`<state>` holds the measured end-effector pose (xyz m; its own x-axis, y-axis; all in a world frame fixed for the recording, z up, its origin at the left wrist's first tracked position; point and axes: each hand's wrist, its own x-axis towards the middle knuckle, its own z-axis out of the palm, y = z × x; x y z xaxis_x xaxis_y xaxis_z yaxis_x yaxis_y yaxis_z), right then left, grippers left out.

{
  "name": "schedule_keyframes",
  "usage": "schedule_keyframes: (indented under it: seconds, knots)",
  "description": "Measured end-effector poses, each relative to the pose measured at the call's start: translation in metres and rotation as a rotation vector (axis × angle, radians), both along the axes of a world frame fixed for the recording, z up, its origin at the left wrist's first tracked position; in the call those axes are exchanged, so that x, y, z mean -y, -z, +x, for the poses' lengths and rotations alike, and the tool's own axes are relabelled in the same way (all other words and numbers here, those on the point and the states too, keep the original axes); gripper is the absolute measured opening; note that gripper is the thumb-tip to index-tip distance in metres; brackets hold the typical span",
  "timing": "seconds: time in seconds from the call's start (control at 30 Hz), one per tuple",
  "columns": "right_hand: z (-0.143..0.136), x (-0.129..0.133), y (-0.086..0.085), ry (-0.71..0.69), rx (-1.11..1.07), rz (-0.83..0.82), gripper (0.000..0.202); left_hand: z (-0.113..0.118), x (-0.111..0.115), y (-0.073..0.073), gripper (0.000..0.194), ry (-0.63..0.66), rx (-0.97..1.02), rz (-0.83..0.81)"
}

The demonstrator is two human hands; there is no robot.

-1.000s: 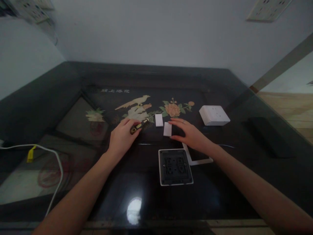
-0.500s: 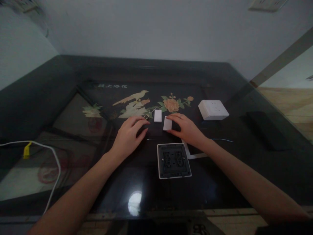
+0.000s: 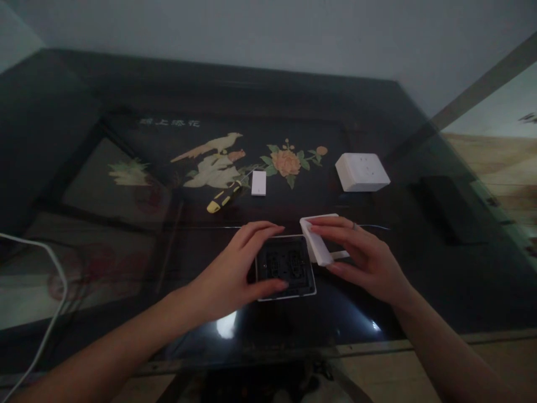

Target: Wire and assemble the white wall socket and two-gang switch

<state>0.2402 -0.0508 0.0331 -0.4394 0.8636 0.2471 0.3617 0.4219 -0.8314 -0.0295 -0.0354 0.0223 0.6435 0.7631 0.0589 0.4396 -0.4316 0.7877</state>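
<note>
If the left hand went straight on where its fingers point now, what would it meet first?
Probably the white piece in the right hand, just past the black switch base that the left hand holds. Their heights are unclear, so it might pass over.

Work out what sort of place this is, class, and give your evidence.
Probably a room in a home: there is a glossy black table with a bird-and-flower picture, a wood-look floor and a plain wall.
</note>
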Motion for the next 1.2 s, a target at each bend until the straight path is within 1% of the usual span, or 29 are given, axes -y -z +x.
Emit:
schedule_keyframes:
  seconds: [0.07, 0.1, 0.17, 0.23, 0.33, 0.43, 0.73, 0.97, 1.07, 1.2]
  knots:
    - [-0.001, 0.0, 0.0, -0.02, 0.036, 0.038, 0.048, 0.001, 0.005, 0.001, 0.1, 0.059, -0.05, -0.006]
    - [-0.001, 0.0, 0.0, -0.041, 0.064, 0.064, 0.047, 0.002, 0.007, 0.002, 0.111, 0.075, -0.075, 0.002]
    - [-0.003, 0.001, 0.0, -0.099, 0.141, 0.135, 0.045, 0.003, 0.011, 0.003, 0.119, 0.073, -0.119, 0.025]
    - [-0.005, 0.002, 0.001, -0.142, 0.223, 0.235, 0.042, 0.005, 0.013, 0.005, 0.118, 0.052, -0.136, 0.045]
    - [-0.009, 0.003, 0.005, -0.162, 0.309, 0.379, 0.039, 0.006, 0.013, 0.007, 0.113, 0.031, -0.116, 0.066]
    - [-0.011, 0.002, 0.008, -0.161, 0.335, 0.439, 0.039, 0.005, 0.013, 0.007, 0.109, 0.033, -0.112, 0.071]
    - [-0.013, 0.004, 0.006, -0.181, 0.435, 0.459, 0.039, 0.006, 0.011, 0.004, 0.101, 0.06, -0.116, 0.092]
    - [-0.015, 0.006, 0.004, -0.152, 0.443, 0.441, 0.038, 0.004, 0.011, 0.005, 0.102, 0.078, -0.126, 0.09]
    - [-0.016, 0.006, 0.003, -0.165, 0.45, 0.458, 0.038, 0.004, 0.01, 0.005, 0.104, 0.092, -0.138, 0.092]
    - [-0.016, 0.006, 0.002, -0.183, 0.479, 0.493, 0.05, 0.004, 0.009, 0.005, 0.103, 0.098, -0.157, 0.094]
